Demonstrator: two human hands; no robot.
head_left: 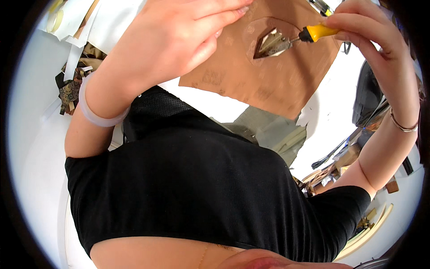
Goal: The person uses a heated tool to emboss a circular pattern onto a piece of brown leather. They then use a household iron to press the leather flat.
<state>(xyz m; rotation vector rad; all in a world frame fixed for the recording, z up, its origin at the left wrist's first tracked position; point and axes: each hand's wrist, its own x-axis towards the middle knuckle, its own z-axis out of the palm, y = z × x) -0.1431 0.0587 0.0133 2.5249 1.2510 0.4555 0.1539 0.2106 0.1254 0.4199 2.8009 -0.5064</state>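
My right hand [367, 29] pinches the yellow handle of a small trowel-like tool [275, 44] from the right. The tool has a black collar, a thin shank and a flat, pointed metal head. That head is over a rounded outlined patch on a brown sheet [242, 83]; whether it touches the sheet I cannot tell. Faint dark marks show along the sheet's near side. Over the sheet's left part, my left hand [179, 40] is palm down with its fingers stretched out to the right. Nothing shows in it, though the frame's top edge cuts off part of it.
White paper [333, 107] lies under and around the brown sheet. A grey translucent piece [264, 127] lies near my body. At the left are patterned fabric scraps [71, 92] and a roll of tape [55, 20]. A black object [367, 96] and cables lie at the right.
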